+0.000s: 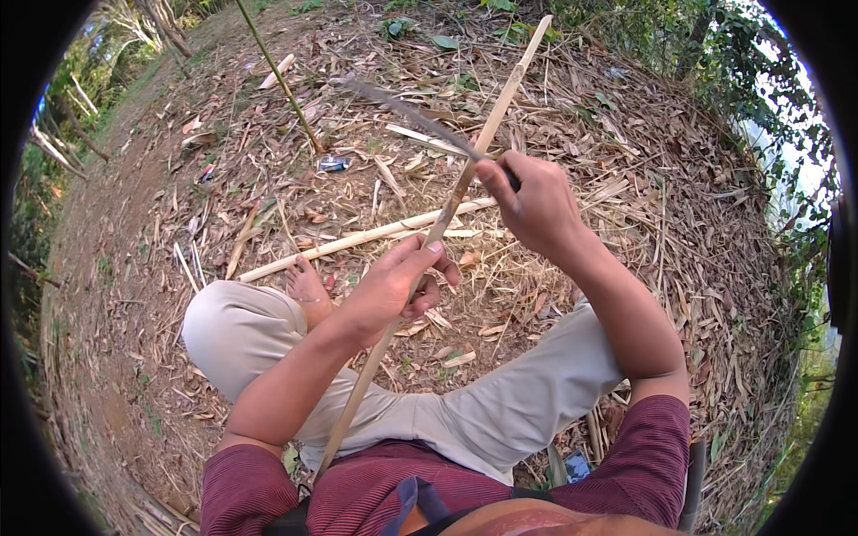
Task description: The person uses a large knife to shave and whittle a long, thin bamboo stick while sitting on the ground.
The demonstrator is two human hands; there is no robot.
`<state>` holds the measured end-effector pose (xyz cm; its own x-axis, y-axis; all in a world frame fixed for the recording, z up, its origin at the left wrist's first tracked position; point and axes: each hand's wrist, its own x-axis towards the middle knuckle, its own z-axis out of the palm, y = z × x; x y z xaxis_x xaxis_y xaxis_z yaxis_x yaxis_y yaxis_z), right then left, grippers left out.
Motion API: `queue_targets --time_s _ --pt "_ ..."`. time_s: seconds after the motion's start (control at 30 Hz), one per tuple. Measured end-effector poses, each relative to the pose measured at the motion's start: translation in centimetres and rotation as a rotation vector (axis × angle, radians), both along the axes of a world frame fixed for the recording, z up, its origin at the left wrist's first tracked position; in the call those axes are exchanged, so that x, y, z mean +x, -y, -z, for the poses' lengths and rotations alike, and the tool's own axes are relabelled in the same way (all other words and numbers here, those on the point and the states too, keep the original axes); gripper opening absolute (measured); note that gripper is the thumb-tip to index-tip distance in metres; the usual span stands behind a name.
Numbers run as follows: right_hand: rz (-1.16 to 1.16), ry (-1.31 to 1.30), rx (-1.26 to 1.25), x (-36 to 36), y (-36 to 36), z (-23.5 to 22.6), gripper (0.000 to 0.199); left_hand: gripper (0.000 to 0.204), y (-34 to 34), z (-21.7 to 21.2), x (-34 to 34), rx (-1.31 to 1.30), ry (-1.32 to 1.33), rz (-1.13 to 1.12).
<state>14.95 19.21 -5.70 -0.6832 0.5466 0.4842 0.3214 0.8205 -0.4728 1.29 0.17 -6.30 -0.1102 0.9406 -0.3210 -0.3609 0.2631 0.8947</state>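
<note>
My left hand (393, 284) grips a long thin bamboo strip (500, 107) near its middle; the strip runs from my lap up and away to the upper right. My right hand (534, 204) is closed around the handle of a dark curved knife (407, 112). Its blade lies across the strip just above my left hand and points to the upper left. I sit cross-legged in light trousers, with a bare foot (308, 288) showing by my left knee.
Dry bamboo leaves and shavings cover the ground. A split bamboo pole (357, 239) lies in front of my legs. A thin green stalk (281, 80) stands at the upper left, with a small blue packet (333, 164) near its base. Bushes rise on the right.
</note>
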Motion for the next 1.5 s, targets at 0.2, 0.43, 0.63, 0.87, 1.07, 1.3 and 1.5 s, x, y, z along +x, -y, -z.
queue_targets --time_s 0.2,0.43,0.63,0.87,1.07,1.3,1.5 --pt "-0.054 0.085 0.336 -1.0 3.8 0.8 0.071 0.027 -0.3 0.1 -1.0 -0.04 -0.12 0.03" --pt "-0.119 0.044 0.537 -1.3 2.0 0.5 0.069 0.05 -0.3 1.1 1.0 0.162 -0.873 -0.197" --pt "-0.038 0.094 0.584 -1.0 -1.0 1.1 0.07 0.046 -0.8 0.7 0.8 0.035 -0.94 -0.186" --pt "-0.058 -0.024 0.76 -1.2 -4.0 0.7 0.066 0.042 -0.5 0.4 0.6 0.071 -0.899 -0.228" --pt "0.672 -0.064 -0.057 6.6 -16.7 0.3 0.082 0.037 1.3 2.5 -1.1 0.103 -0.626 -0.094" --pt "0.374 -0.031 -0.15 3.1 -8.8 0.9 0.087 0.033 0.1 1.0 -2.9 0.01 0.111 -0.057" --pt "0.06 0.077 0.178 -0.9 -0.4 0.1 0.065 0.034 0.2 0.5 -3.2 0.005 0.006 -0.008"
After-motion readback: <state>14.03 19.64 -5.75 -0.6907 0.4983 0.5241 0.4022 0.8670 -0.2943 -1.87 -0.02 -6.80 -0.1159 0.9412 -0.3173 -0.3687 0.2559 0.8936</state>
